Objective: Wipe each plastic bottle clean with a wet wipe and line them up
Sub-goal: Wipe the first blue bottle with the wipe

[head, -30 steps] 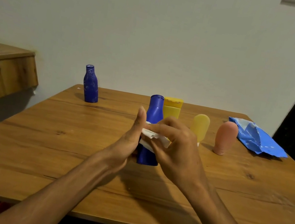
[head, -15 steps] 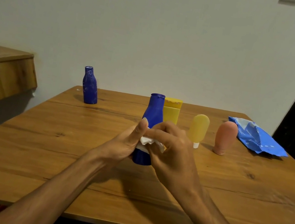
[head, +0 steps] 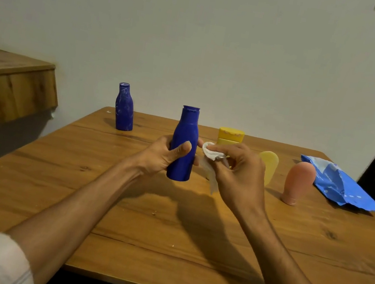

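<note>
My left hand [head: 162, 156] grips a dark blue plastic bottle [head: 185, 139] upright, lifted above the wooden table [head: 166, 225]. Just to its right, my right hand [head: 238, 175] pinches a crumpled white wet wipe [head: 210, 153], which touches the bottle's right side. A second blue bottle [head: 125, 107], streaked with white marks, stands at the far left of the table. Behind my right hand stand a yellow bottle with a flip cap [head: 230, 137], a pale yellow tube [head: 269, 166] and a pink tube [head: 298, 182], the first two partly hidden.
A blue wet-wipe packet [head: 338, 187] lies at the table's far right edge. A wooden ledge [head: 3, 87] juts out on the left beside the table. A white wall stands behind, and a dark doorway is on the right.
My left hand has raised the blue bottle off the table and shifted it left. The right hand with the wipe came off the bottle's front and now sits at its right side.
</note>
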Demonstrator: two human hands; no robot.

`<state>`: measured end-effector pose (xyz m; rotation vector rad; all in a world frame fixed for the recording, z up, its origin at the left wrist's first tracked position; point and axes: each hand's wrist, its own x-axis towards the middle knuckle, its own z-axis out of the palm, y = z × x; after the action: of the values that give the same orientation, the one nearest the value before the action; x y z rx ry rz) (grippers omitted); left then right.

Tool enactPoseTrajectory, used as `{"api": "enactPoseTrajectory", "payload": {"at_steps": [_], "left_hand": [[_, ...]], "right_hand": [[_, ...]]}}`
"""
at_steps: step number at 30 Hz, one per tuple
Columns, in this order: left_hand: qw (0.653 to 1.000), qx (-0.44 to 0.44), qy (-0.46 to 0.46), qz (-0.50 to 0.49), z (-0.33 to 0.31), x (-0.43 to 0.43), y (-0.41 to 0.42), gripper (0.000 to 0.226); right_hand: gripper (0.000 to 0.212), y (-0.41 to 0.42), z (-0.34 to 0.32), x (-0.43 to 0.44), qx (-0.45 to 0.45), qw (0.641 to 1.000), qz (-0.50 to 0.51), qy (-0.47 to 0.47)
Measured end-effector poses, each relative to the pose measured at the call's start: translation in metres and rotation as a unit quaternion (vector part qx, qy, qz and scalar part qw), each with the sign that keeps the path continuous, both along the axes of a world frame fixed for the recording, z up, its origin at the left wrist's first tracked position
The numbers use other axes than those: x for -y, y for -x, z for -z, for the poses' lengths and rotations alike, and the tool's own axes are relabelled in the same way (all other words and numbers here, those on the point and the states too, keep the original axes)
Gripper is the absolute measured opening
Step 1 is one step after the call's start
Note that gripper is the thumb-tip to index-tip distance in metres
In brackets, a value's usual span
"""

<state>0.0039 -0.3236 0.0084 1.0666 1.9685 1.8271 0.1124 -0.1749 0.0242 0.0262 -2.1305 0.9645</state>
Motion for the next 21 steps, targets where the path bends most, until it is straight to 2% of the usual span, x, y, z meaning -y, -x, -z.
{"api": "enactPoseTrajectory", "payload": {"at_steps": [3, 9, 16, 21], "left_hand": [[0.999, 0.023, 0.012, 0.019, 0.005, -0.008, 0.017, 0.074], [0.992, 0.108, -0.031, 0.061, 0.023, -0.026, 0.044, 0.078], [0.993, 0.101, -0.014, 0.061, 0.033, -0.034, 0.062, 0.078], [0.996, 0.082, 0.004, 0.043, 0.037, -0.038, 0.069, 0.093]], "right_hand": [[0.019, 0.010, 0.004, -0.002, 0.075, 0.997, -0.012, -0.033], [0.015, 0.027, 0.022, -0.007, 0.206, 0.976, 0.002, -0.064], [0.013, 0.033, 0.034, -0.008, 0.229, 0.971, 0.000, -0.074], [0.019, 0.035, 0.036, -0.007, 0.258, 0.963, 0.000, -0.079]]}}
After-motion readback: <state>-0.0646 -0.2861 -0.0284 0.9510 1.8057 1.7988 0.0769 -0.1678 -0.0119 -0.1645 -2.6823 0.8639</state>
